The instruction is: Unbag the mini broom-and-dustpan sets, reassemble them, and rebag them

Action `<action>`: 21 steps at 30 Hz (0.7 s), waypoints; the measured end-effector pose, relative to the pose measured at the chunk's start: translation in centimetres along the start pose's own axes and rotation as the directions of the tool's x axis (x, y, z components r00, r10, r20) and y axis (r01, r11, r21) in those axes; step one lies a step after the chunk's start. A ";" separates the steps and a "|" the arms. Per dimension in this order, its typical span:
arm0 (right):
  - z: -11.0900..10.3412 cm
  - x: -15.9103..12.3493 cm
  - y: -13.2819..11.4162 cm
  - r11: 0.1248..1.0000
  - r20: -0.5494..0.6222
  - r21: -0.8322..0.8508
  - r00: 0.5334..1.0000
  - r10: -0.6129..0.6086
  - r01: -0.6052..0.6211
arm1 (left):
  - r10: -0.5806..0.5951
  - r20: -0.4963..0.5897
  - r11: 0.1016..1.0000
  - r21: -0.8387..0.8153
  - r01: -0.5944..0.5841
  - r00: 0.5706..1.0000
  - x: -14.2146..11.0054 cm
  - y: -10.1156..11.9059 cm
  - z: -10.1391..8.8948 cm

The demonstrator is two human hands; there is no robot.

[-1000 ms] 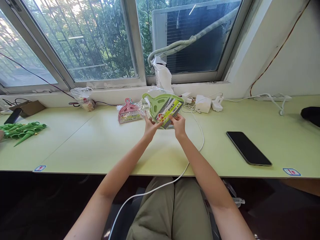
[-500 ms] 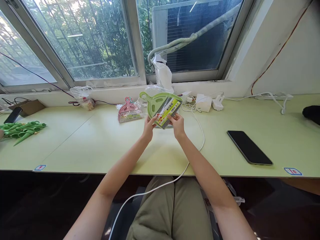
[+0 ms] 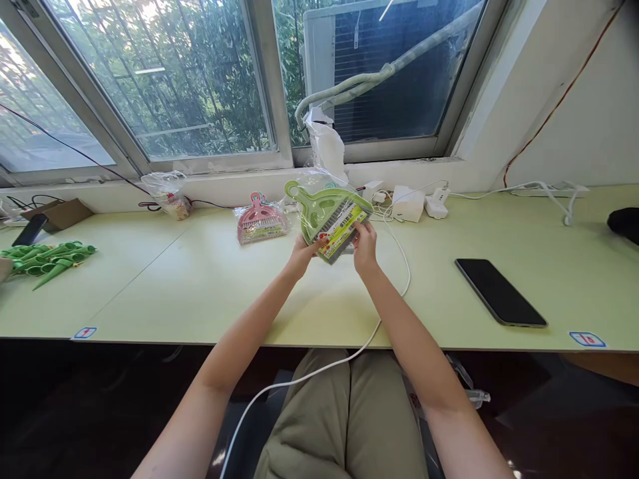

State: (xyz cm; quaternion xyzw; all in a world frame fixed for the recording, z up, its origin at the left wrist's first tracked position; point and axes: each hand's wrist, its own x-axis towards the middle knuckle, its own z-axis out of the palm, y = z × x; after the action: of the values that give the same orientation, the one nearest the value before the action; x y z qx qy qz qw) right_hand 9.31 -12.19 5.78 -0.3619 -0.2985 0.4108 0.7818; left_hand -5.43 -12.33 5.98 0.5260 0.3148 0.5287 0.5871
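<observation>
Between my two hands is a green dustpan and brush set [image 3: 319, 207] with a yellow printed label, held tilted above the table. My left hand [image 3: 303, 255] is closed on its lower left edge. On its right edge my right hand [image 3: 365, 245] grips with fingers and thumb. Left of it on the table lies a pink dustpan and brush set [image 3: 260, 221] in clear wrapping. Behind the green set, some clear plastic [image 3: 319, 178] rises, partly hidden.
A white cable [image 3: 399, 293] runs across the table and over my lap. A black phone [image 3: 499, 293] lies on the right. Green cone-shaped pieces [image 3: 50, 258] are piled at the left. White adapters [image 3: 407, 203], a bag [image 3: 170, 194] and a cardboard box [image 3: 62, 214] stand along the back.
The green dustpan set has shifted slightly right and down with both hands. My fingers have moved a little on it.
</observation>
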 end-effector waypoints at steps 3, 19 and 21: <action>-0.6 0.7 -0.4 0.996 -0.036 0.084 0.999 -0.026 0.029 | -0.037 0.082 0.998 0.061 0.032 0.996 -0.3 0.0 0.3; -1.4 1.0 0.4 0.996 -0.235 0.078 0.970 0.059 -0.042 | -0.071 0.159 0.984 0.173 0.044 0.985 -0.5 -0.8 0.4; -1.5 1.1 0.6 0.994 -0.252 0.098 0.965 0.077 -0.054 | -0.058 0.180 0.986 0.166 0.028 0.982 -0.5 -0.9 0.5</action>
State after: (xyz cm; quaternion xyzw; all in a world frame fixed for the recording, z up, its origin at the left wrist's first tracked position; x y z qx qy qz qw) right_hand 10.77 -11.45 4.59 -0.3860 -0.1643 0.3994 0.8151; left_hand -4.85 -12.86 5.10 0.6118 0.3127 0.4375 0.5801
